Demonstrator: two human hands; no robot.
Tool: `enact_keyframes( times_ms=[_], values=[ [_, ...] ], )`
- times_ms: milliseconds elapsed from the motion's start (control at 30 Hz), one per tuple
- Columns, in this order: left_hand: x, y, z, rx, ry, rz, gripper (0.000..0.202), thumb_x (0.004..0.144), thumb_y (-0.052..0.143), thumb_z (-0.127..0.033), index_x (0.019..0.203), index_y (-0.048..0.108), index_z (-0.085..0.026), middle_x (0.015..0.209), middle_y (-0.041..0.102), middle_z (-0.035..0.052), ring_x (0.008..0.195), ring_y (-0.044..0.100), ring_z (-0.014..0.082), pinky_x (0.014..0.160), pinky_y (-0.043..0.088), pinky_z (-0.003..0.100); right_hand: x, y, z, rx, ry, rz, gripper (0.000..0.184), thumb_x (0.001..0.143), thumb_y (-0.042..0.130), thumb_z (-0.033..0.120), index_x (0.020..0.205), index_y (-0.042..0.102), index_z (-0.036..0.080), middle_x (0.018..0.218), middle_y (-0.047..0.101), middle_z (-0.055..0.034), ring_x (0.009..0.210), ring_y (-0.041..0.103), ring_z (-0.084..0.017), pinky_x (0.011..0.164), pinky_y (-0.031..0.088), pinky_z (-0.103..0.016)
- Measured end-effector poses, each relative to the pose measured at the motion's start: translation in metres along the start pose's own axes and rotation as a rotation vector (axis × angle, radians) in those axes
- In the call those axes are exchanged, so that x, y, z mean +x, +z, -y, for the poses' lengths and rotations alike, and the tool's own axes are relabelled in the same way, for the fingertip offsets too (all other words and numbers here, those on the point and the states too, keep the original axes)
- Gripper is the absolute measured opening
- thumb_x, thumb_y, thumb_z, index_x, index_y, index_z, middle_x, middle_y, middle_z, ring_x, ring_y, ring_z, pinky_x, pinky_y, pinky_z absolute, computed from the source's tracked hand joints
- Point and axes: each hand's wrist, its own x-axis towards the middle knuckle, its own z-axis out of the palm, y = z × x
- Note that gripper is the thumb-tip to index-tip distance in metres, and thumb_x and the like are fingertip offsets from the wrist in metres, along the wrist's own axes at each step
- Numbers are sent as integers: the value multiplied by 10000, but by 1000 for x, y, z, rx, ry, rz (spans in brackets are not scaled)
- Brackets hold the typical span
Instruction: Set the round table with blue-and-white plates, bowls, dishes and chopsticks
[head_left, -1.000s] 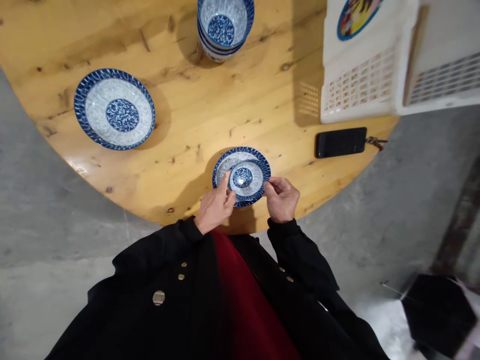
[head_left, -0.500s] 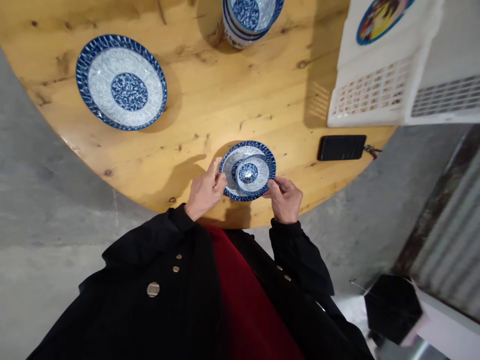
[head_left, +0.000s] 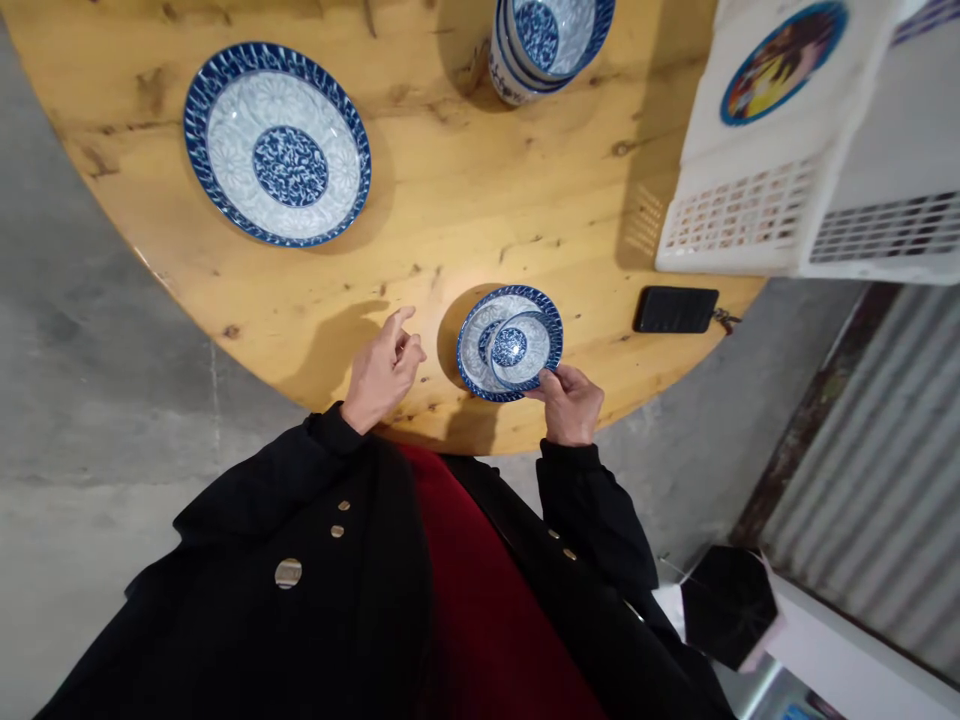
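Observation:
Close to the table's front edge, my right hand [head_left: 571, 402] pinches the lower right rim of a small blue-and-white plate [head_left: 472, 345]. A smaller dish [head_left: 525, 345] of the same pattern lies over this plate, off to its right side. Whether the fingers grip both rims or only one, I cannot tell. To the left, apart from the plate, my left hand [head_left: 384, 370] is open above the wood, its index finger extended and nothing in it.
A large blue-and-white plate [head_left: 225, 150] lies at the upper left of the round wooden table [head_left: 450, 230]. Stacked bowls [head_left: 517, 75] stand at the back. On the right are a white plastic basket [head_left: 787, 170] and a black phone [head_left: 675, 310] with a strap.
My left hand has come off the small plate's left rim and moved left. My right hand keeps hold at the right rim. The whole view has shifted slightly.

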Motion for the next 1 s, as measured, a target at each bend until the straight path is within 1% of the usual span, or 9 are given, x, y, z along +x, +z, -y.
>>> enact_keyframes(
  times_ms=[133, 233, 367, 467, 533, 633, 767, 867, 1000],
  values=[
    [-1, -9, 2, 10, 3, 8, 448, 940, 438, -297, 1357, 490, -142, 764, 689, 10, 602, 525, 109, 635, 453, 247, -5, -3, 4, 0, 22, -8, 321, 657, 719, 422, 791, 659, 137, 578, 629, 12, 493, 632, -190, 551, 617, -379],
    [-2, -21, 0, 45, 6, 31, 465, 933, 436, -298, 1363, 494, -132, 773, 688, 17, 611, 525, 112, 626, 428, 242, -19, -10, 7, 48, 29, -80, 344, 685, 733, 428, 840, 685, 125, 603, 656, -7, 503, 643, -175, 534, 601, -328],
    [-2, -39, -4, 125, 7, 74, 457, 914, 430, -281, 1334, 540, -139, 778, 687, 13, 602, 515, 112, 618, 400, 238, -52, -11, 10, 220, 17, -227, 319, 708, 750, 419, 876, 692, 154, 698, 693, -22, 495, 627, -138, 476, 554, -266],
    [-3, -52, -3, 177, 22, 110, 440, 910, 418, -284, 1302, 575, -161, 781, 689, 8, 595, 512, 112, 611, 387, 239, -84, 3, 15, 325, 21, -249, 288, 726, 748, 407, 896, 702, 179, 744, 704, -21, 510, 618, -120, 480, 540, -245],
    [-7, -59, -1, 189, 36, 118, 432, 911, 415, -304, 1278, 593, -160, 775, 689, 11, 594, 515, 115, 601, 382, 241, -107, 20, 19, 362, 30, -173, 295, 727, 749, 416, 904, 706, 184, 756, 708, -22, 524, 619, -119, 500, 545, -248],
    [-16, -68, 6, 167, 43, 94, 438, 918, 401, -343, 1258, 599, -150, 776, 696, 23, 602, 535, 125, 592, 391, 247, -133, 49, 21, 392, 28, 35, 340, 715, 752, 458, 899, 707, 176, 742, 705, -29, 520, 616, -134, 492, 540, -267],
    [-39, -79, 17, 113, -21, 31, 454, 917, 389, -387, 1267, 583, -172, 822, 706, 20, 591, 567, 131, 601, 443, 259, -149, 73, 11, 419, 12, 278, 381, 720, 738, 515, 877, 706, 169, 726, 700, -34, 507, 607, -139, 465, 520, -267],
    [-67, -84, 23, 100, -46, -17, 468, 902, 396, -393, 1259, 580, -153, 830, 710, 30, 674, 617, 158, 646, 481, 268, -153, 70, -2, 414, -26, 322, 388, 717, 732, 520, 876, 710, 166, 723, 700, -32, 510, 611, -141, 477, 523, -270],
    [-111, -83, 26, 172, -42, -32, 435, 889, 403, -359, 1207, 618, -155, 792, 716, 21, 649, 621, 156, 671, 476, 265, -166, 48, -29, 445, -33, 204, 376, 693, 745, 489, 866, 709, 157, 727, 709, -37, 518, 618, -140, 495, 528, -269]
  ],
)
